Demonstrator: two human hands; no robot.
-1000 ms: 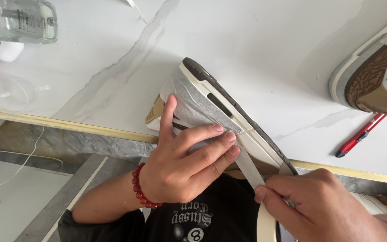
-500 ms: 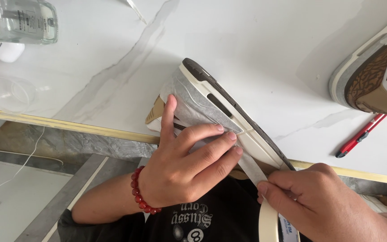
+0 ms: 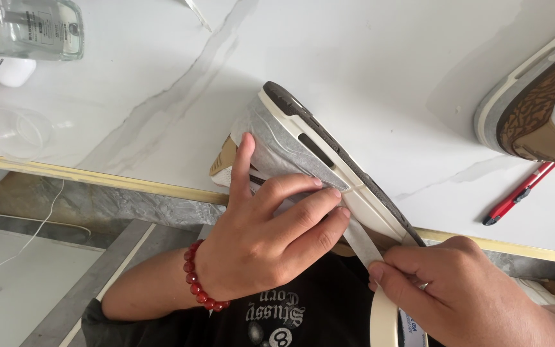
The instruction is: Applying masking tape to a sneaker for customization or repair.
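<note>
Currently pressing down with the left hand [image 3: 271, 247] on the taped side of a sneaker [image 3: 319, 167], lying on its side at the near edge of the white marble table [image 3: 354, 71], sole facing away and heel overhanging toward the body. Fingers [image 3: 309, 205] lying close together and flat along the masking tape [image 3: 361, 241] where it is meeting the cream midsole, thumb stretching up over the paper-covered upper. Pinching the tape strip with the right hand [image 3: 457, 289], fingers curled narrow around the tape roll [image 3: 383, 318], strip running taut from roll to shoe. Wearing a red bead bracelet [image 3: 199, 276] on the left wrist. Sitting farther off: a second sneaker [image 3: 541, 109] at the right edge, a red pen [image 3: 518, 193] near it, a clear glass bottle [image 3: 30, 29] and a clear plastic cup [image 3: 17, 132] at the far left.
</note>
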